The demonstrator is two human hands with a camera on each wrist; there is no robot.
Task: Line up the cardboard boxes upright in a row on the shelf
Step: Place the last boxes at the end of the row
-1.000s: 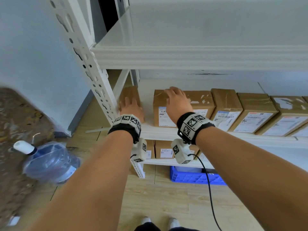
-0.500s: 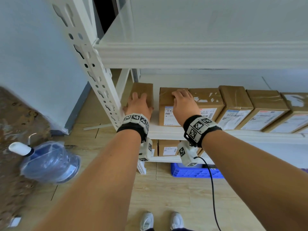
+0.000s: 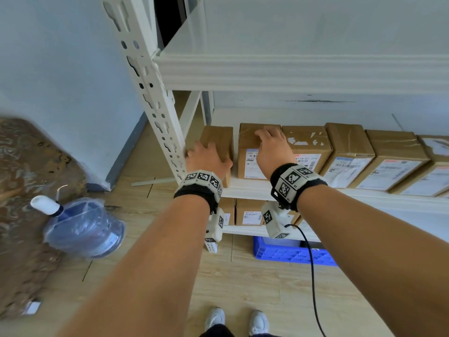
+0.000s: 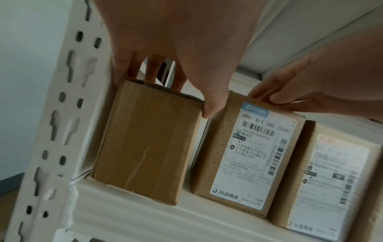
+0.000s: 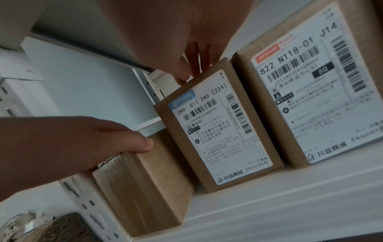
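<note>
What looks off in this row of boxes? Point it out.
The leftmost box, gripped by the left hand, shows a plain taped face, not a label, and stands apart from the labelled box held by the right hand. The third box has torn label scraps on top.

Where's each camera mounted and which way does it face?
Head: head-worn, faces forward-down at the white metal shelf; shows forearms, left hand, right hand, white shoes.
Left wrist: wrist-worn, faces along the hand at the plain brown cardboard box; both hands visible.
Right wrist: wrist-worn, faces along the hand at the labelled brown cardboard box; both hands visible.
Shared: both wrist views show both boxes.
</note>
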